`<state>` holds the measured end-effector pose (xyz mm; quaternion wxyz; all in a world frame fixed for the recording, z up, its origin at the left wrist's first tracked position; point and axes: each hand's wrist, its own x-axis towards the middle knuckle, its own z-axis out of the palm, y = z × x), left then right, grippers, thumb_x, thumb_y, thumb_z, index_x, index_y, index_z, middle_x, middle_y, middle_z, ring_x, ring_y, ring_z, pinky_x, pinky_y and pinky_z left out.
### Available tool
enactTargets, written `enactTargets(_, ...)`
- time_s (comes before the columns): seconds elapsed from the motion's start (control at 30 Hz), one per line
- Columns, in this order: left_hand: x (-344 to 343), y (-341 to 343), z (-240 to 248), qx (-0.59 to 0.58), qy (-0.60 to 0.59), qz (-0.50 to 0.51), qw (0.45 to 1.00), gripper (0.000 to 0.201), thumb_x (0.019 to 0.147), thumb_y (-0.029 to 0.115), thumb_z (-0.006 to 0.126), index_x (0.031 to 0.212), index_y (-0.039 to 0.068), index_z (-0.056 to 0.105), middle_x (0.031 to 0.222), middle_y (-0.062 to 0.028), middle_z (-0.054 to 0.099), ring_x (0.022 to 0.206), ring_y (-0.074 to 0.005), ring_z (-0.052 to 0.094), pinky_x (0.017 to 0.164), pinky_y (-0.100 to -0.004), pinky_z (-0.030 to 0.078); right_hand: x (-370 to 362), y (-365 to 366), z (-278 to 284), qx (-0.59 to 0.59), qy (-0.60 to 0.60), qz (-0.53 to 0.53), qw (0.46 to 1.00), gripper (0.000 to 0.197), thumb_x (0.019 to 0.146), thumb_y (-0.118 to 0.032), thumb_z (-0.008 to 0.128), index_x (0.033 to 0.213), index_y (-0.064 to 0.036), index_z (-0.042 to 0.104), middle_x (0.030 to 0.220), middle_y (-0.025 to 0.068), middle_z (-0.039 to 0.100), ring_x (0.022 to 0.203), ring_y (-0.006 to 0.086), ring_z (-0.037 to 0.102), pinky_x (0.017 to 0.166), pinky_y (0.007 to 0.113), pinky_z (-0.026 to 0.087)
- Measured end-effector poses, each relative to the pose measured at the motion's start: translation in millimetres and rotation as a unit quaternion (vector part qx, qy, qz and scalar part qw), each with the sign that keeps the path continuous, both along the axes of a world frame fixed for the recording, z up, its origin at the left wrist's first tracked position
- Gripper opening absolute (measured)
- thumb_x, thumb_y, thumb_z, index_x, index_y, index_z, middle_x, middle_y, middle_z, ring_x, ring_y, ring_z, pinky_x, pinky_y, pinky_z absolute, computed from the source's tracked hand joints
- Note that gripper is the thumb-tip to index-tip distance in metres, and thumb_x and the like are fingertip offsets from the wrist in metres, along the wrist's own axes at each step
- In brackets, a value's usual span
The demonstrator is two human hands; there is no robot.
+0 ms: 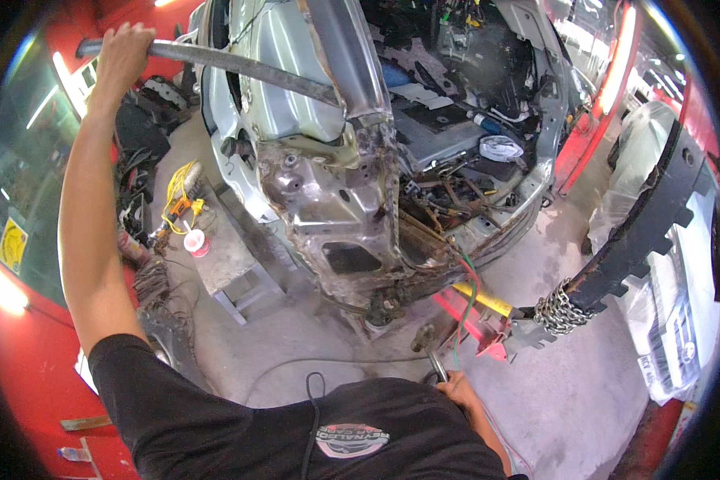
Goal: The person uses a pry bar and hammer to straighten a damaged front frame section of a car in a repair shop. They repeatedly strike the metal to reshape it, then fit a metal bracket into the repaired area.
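Observation:
My left hand (124, 58), raised at the upper left, is closed round a long grey metal bar (232, 64). From the fist the bar slants across to the right, and its far end meets the stripped corner panel of a silver car body (340, 188). That panel is bare, dented metal with rust along its edges. Low in front of me, my right hand (454, 387) is wrapped round the shiny handle of a hammer (438, 364). The hammer's head points away from me, above the floor and apart from the car.
A low grey bench (224, 256) at left bears a white-and-red cup (195, 242) and an orange power tool (180, 210) with a yellow cord. At right stands a dark notched post (648, 216) wrapped in chain (564, 310), with a red-and-yellow jack (480, 316) beside it. Cables cross the floor.

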<state>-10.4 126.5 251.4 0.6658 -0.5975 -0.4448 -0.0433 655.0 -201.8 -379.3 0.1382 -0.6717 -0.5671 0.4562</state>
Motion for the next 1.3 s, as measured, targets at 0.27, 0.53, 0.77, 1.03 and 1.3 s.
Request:
enactTargets(0.27,-1.0,29.2,3.8,-0.010,-0.051,0.112,0.992,0.016,0.092,0.008,0.059,0.106,0.010,0.066,0.101,-0.0111,0.070,0.106,-0.0295,0.068,0.089,-0.0471,0.051,0.3,-27.7,-3.1,-0.056,0.015,-0.060,0.997,0.033,0.074,-0.023,0.072,0.087,0.0070,0.068,0.070,0.0154,0.065,0.067,0.0224,0.065,0.065,0.040,0.052)
enactTargets(0.53,10.4,-101.6,-89.4,-0.179,-0.177,0.081,0.964,0.012,0.081,0.003,0.064,0.092,0.005,0.064,0.082,-0.0205,0.069,0.084,-0.0409,0.071,0.074,-0.0540,0.056,-3.7,-49.5,0.5,-0.097,-0.003,-0.107,0.990,0.034,0.073,-0.023,0.073,0.082,0.0092,0.070,0.070,0.0141,0.070,0.065,0.0246,0.068,0.062,0.041,0.053)
enactTargets(0.77,50.0,-174.6,-168.5,-0.210,-0.289,0.116,0.927,0.017,0.082,0.006,0.064,0.098,0.009,0.059,0.079,-0.0192,0.068,0.081,-0.0417,0.071,0.071,-0.0534,0.055,18.4,-50.1,-52.4,-0.135,-0.042,-0.087,0.986,0.033,0.073,-0.024,0.072,0.081,0.0088,0.071,0.071,0.0168,0.071,0.066,0.0264,0.071,0.064,0.042,0.054)
enactTargets(1.03,-22.1,-68.5,-61.8,-0.117,-0.099,0.010,0.988,0.012,0.085,0.003,0.059,0.096,0.008,0.062,0.083,-0.0152,0.068,0.087,-0.0375,0.070,0.076,-0.0511,0.053,30.1,-85.1,-84.2,-0.109,-0.033,-0.110,0.987,0.038,0.076,-0.028,0.074,0.083,0.0091,0.071,0.072,0.0180,0.071,0.068,0.0268,0.071,0.065,0.044,0.054)
enactTargets(1.3,27.1,15.2,5.2,0.049,-0.129,0.032,0.990,0.015,0.072,0.019,0.069,0.079,0.008,0.077,0.090,-0.0190,0.073,0.111,-0.0362,0.065,0.113,-0.0636,0.036,38.9,-123.8,-144.9,-0.095,-0.084,-0.075,0.989,0.039,0.081,-0.031,0.073,0.085,0.0082,0.072,0.070,0.0220,0.069,0.068,0.0293,0.070,0.065,0.044,0.053)
